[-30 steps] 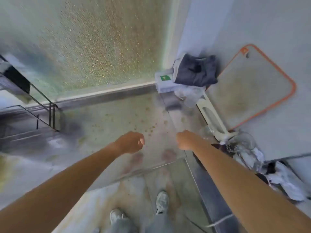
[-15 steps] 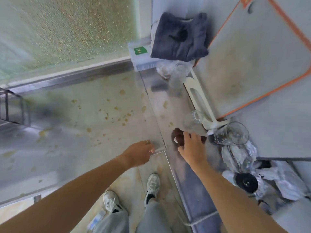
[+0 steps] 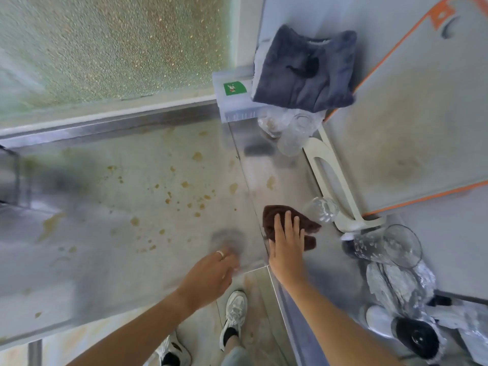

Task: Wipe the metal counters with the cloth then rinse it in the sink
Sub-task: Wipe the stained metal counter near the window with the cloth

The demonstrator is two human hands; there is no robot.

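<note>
Flattened now, right hand (image 3: 287, 239) presses brown cloth (image 3: 285, 223); left hand (image 3: 211, 276) relaxed, blurred.

From my feed, a frosted, pebbled glass window (image 3: 111, 46) fills the frame from ten to twelve o'clock, daylight glowing greenish-gold through it, with a pale sill (image 3: 105, 114) running along its lower edge. A plain light-grey wall (image 3: 295, 11) rises at one o'clock, and a large grey board with an orange rim (image 3: 412, 122) leans against it toward two o'clock. At six o'clock I see a tiled floor (image 3: 258, 289) in mottled beige, with thin pale grout lines.
</note>
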